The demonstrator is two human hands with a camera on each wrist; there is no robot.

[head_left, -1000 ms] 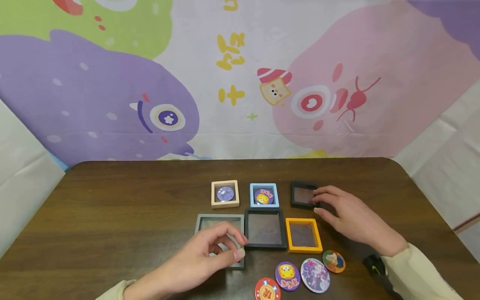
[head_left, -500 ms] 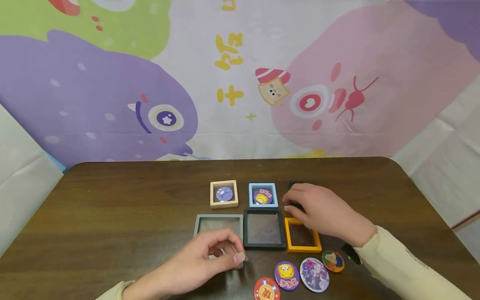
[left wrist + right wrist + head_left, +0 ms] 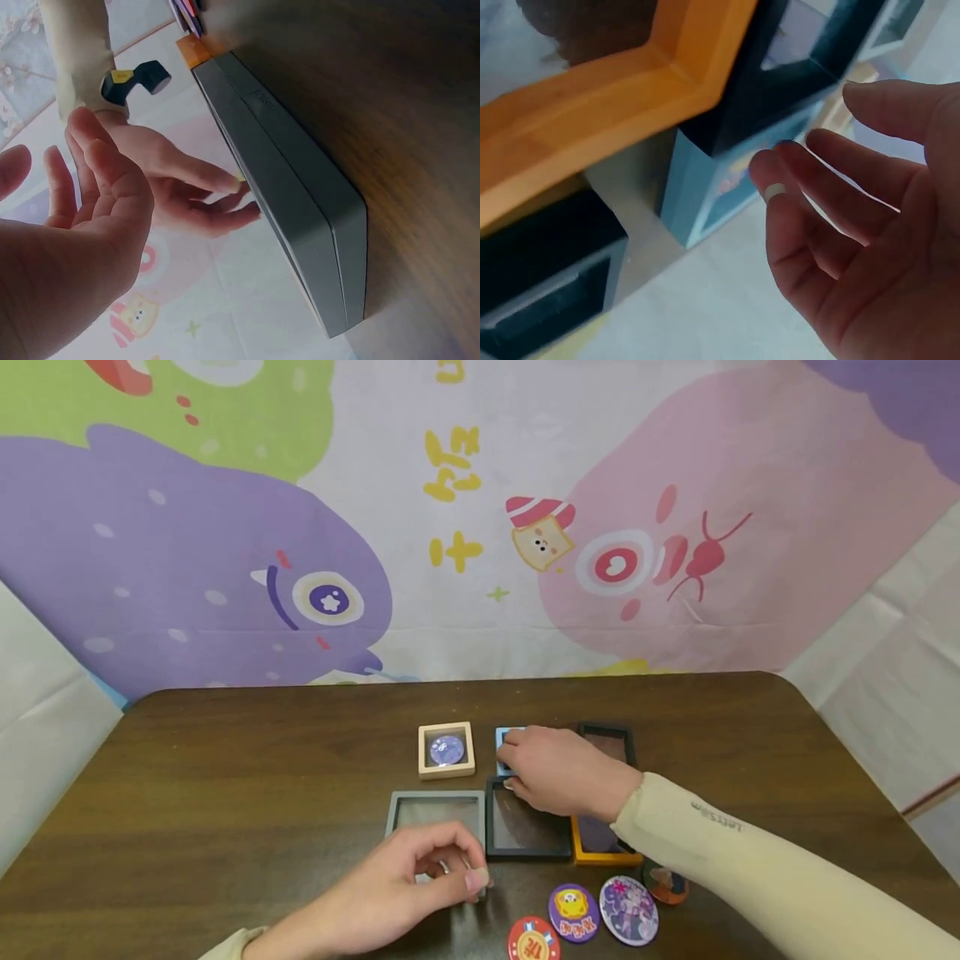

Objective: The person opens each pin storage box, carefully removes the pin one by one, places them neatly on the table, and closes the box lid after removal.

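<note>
My right hand (image 3: 566, 768) is over the small light-blue display frame (image 3: 501, 745), covering most of it; its fingers are loosely bent with nothing between them. In the right wrist view, the fingertips (image 3: 765, 161) overlap the blue frame's face. A large black frame (image 3: 491, 827) lies just under that hand's thumb side. My left hand (image 3: 401, 877) hovers at the near side of the grey frame (image 3: 437, 795), hiding its lower part. Its fingers are relaxed and hold nothing. The left wrist view shows the grey frame's thick side (image 3: 277, 165) apart from the hand.
A cream frame (image 3: 470, 760) containing a purple badge stands at back left. On the right are a small black frame (image 3: 631, 747) and a yellow frame (image 3: 611, 859). Nearer lie red (image 3: 534, 941), purple (image 3: 574, 912), lilac (image 3: 629, 910) and partly covered green-orange (image 3: 670, 887) round badges.
My right hand has moved left from the small black frame, across the yellow frame's top, to the blue frame. My left hand stays almost still.
</note>
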